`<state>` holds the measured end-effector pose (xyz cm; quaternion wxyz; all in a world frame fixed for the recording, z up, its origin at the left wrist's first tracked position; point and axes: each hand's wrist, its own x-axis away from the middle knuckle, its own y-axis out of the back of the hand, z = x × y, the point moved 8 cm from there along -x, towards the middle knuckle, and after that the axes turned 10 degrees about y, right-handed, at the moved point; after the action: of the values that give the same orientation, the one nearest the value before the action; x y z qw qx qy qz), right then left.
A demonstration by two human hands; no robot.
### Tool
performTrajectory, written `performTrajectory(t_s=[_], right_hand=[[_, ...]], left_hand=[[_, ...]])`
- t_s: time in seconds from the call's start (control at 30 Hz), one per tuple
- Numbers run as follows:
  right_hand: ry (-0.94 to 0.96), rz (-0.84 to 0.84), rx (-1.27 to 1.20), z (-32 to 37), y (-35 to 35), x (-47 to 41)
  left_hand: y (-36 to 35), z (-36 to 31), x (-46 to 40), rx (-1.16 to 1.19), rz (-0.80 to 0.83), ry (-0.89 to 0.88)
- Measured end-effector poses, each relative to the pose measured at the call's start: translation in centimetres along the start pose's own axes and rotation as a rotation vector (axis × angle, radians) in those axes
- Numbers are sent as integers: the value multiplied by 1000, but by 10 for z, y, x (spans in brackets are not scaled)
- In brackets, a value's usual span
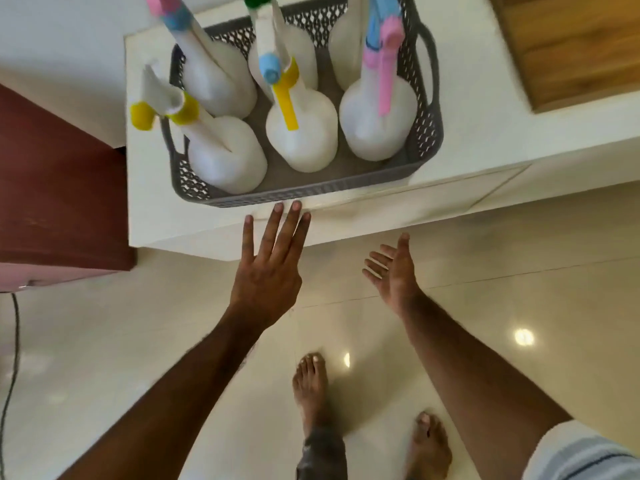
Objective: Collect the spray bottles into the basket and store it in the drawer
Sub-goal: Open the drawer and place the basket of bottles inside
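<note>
A grey perforated basket (298, 195) stands near the front edge of a white counter (460, 136). Several white spray bottles stand upright inside it, with yellow (227, 154), yellow-and-blue (304, 133), pink (379, 116), pink-and-blue (214, 77) and green (294, 50) heads. My left hand (270, 268) is flat with fingers spread, its fingertips just short of the basket's front wall. My right hand (391, 271) is lower and to the right, palm turned inward, fingers apart, holding nothing. No drawer is visible.
A dark red cabinet (59, 188) stands left of the counter. A wooden panel (571, 46) lies at the top right. Glossy beige floor tiles (138, 341) lie below, with my bare feet (311, 386) on them. A black cable (10, 375) hangs at the left edge.
</note>
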<state>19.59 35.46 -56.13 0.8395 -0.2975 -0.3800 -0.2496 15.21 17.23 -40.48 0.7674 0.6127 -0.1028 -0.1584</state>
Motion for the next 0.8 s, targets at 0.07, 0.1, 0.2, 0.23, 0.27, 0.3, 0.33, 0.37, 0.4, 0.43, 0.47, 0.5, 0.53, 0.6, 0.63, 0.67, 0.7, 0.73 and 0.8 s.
performTrajectory(t_s=[0.07,0.1,0.2,0.23,0.27,0.3,0.33,0.37,0.4,0.43,0.47,0.5,0.53,0.6,0.63,0.67,0.7,0.73,0.8], right_hand=[[4,-20,-128,-15,-8,-24],[6,-29,-195,-21,-12,-33],[30,-29,-377,-31,-25,-62],[39,-26,-424,-32,-30,-71],[53,-26,-458,-31,-34,-79],[71,-32,-486,-30,-34,-87],[90,-39,-505,-29,-34,-95],[104,-43,-515,-28,-35,-102],[114,-49,-522,-28,-34,-107],[120,-57,-521,-29,-33,-110],[124,-58,-512,-29,-31,-112],[122,-53,-495,-28,-28,-112],[114,-49,-478,-27,-25,-113],[98,-64,-463,-29,-19,-109],[92,-82,-467,-32,-15,-104],[86,-98,-470,-36,-11,-99],[70,-110,-458,-40,-6,-91],[32,-124,-414,-46,0,-81],[-35,-139,-129,-52,14,-55]], left_hand=[[-12,0,-1,-36,-94,-7],[-15,1,-2,-55,-136,-1],[-24,-2,-4,-68,-243,15],[-25,-2,-5,-59,-270,26],[-25,-2,-6,-46,-293,38],[-26,-2,-6,-22,-312,46],[-27,-4,-7,-1,-331,52],[-27,-5,-7,9,-350,55],[-27,-5,-8,10,-363,56],[-27,-5,-8,10,-367,58],[-28,-4,-8,15,-360,58],[-29,-3,-8,23,-348,59],[-27,-2,-7,32,-336,65],[-25,-1,-8,42,-316,81],[-24,-1,-8,46,-305,83],[-23,-1,-8,49,-297,80],[-23,-3,-6,51,-292,76],[-22,-4,-3,56,-291,70],[-22,-9,9,79,-256,44]])
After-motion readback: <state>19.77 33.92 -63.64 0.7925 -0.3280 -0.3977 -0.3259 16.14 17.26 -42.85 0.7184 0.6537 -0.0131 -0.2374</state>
